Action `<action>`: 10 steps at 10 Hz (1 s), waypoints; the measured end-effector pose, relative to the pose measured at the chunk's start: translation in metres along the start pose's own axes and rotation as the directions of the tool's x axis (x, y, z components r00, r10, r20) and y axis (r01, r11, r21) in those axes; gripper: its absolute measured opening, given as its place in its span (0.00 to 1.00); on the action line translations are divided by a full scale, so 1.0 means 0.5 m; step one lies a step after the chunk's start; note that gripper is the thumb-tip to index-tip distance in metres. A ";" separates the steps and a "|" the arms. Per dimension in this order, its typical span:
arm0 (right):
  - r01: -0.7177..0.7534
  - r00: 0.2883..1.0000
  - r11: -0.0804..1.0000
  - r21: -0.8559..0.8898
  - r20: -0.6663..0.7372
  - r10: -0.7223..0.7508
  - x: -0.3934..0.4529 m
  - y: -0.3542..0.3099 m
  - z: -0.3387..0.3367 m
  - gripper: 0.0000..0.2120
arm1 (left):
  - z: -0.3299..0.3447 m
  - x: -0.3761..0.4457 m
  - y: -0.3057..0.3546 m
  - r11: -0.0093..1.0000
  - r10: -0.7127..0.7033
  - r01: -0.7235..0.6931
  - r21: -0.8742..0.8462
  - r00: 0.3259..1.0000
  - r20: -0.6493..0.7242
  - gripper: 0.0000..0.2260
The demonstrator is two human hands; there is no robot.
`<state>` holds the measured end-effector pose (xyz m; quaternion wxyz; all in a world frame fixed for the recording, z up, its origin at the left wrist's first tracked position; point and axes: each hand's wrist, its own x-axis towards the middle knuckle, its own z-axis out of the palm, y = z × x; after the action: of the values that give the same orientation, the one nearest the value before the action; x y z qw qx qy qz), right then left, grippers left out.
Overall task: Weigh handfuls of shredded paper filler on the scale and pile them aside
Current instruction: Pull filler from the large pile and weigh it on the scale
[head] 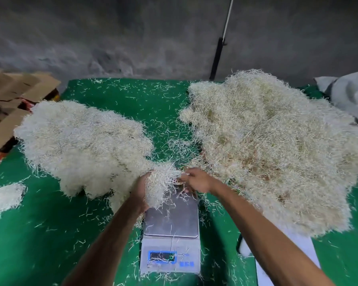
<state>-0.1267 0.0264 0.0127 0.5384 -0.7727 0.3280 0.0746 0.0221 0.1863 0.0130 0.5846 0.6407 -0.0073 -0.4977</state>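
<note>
the left hand point(141, 188) cupped a handful of shredded paper filler point(160, 184) above the far end of the scale point(171, 230), fingers curled into it. the right hand point(195, 180) pinched strands at the clump's edge. big filler piles lay left point(81, 145) and right point(273, 145) on the green table point(50, 234).

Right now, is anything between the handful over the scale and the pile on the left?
Nothing visible blocks it. The left hand holds the handful above the scale, and it already borders the left pile; only loose strands lie between.
</note>
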 end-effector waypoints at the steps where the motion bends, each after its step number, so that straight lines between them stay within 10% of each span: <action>1: -0.030 0.984 0.898 0.438 -0.146 0.104 0.014 -0.004 -0.050 0.10 | -0.053 -0.020 -0.023 0.996 -0.081 0.078 -0.036 0.992 -0.093 0.26; 2: -0.001 0.801 0.770 0.638 -0.461 0.383 0.008 -0.001 -0.134 0.11 | -0.120 -0.047 -0.069 0.985 -0.148 0.127 -0.116 0.969 -0.198 0.31; 3: -0.084 0.778 0.893 0.443 -0.530 0.336 -0.002 -0.015 -0.158 0.20 | -0.134 -0.081 -0.081 0.980 -0.124 0.097 -0.174 0.981 -0.152 0.23; 4: -0.419 0.821 0.834 -0.360 -0.543 0.178 -0.018 -0.039 -0.129 0.19 | -0.102 -0.076 -0.083 0.987 -0.100 0.080 -0.138 0.985 -0.139 0.10; 5: -0.406 0.829 0.653 -0.640 -0.559 -0.032 -0.051 -0.083 -0.038 0.08 | -0.088 -0.048 -0.083 0.980 -0.123 0.124 -0.157 0.992 0.017 0.31; 6: -0.062 0.982 0.942 -0.330 -0.190 -0.002 -0.075 -0.108 0.064 0.40 | -0.064 -0.060 -0.081 0.965 -0.060 0.109 -0.240 0.978 0.201 0.22; 7: 0.001 0.996 0.994 -0.113 -0.087 -0.011 -0.093 -0.076 0.142 0.45 | -0.051 -0.080 -0.074 0.984 -0.004 0.046 -0.171 0.972 0.237 0.22; 8: 0.031 0.925 0.980 0.196 -0.377 0.046 -0.095 -0.007 0.149 0.22 | -0.083 -0.073 -0.107 0.964 0.090 -0.085 0.254 0.996 -0.011 0.39; 10: 0.013 0.899 0.972 0.237 -0.428 0.092 -0.092 0.082 0.167 0.22 | -0.112 -0.071 -0.162 0.933 0.222 -0.201 0.298 0.974 -0.037 0.40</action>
<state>-0.1665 0.1116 -0.0319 0.5368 -0.6942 0.4621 -0.1284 -0.0060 0.2742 -0.0361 0.5334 0.7325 -0.1293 -0.4026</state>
